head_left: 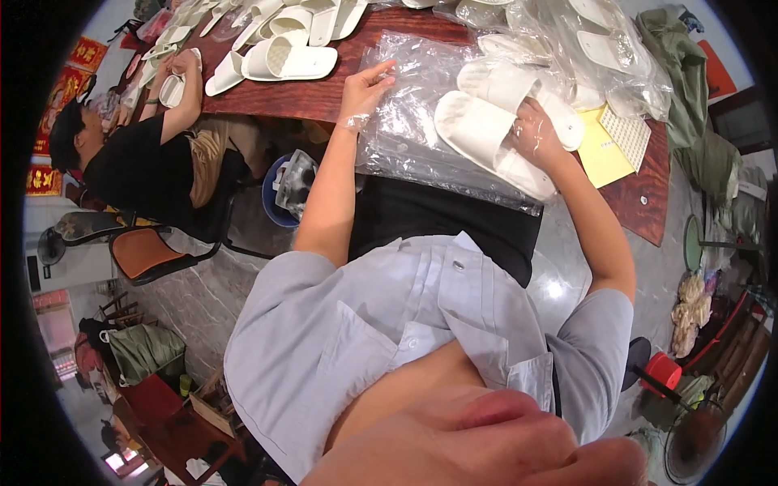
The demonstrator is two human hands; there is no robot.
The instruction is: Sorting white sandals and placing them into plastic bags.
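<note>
Slippers (486,130), white pair stacked on clear bags (413,121) at table (308,93) edge, long axis slanting up-left to down-right. Right hand (535,134) clasping pair at lower-right end, fingers curled around. Left hand (365,89) well left, fingers loose, flat on bags; right hand nearer.

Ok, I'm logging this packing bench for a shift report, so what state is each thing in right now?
Left hand: open, fingers resting on the clear plastic bags.
Right hand: shut on the pair of white slippers.
Pair of white slippers: stacked together, lying on the bags.
Clear plastic bags: flat pile, hanging over the table edge.
Loose slippers: unbagged, farther back.
Yellow sheet: lying flat.
</note>
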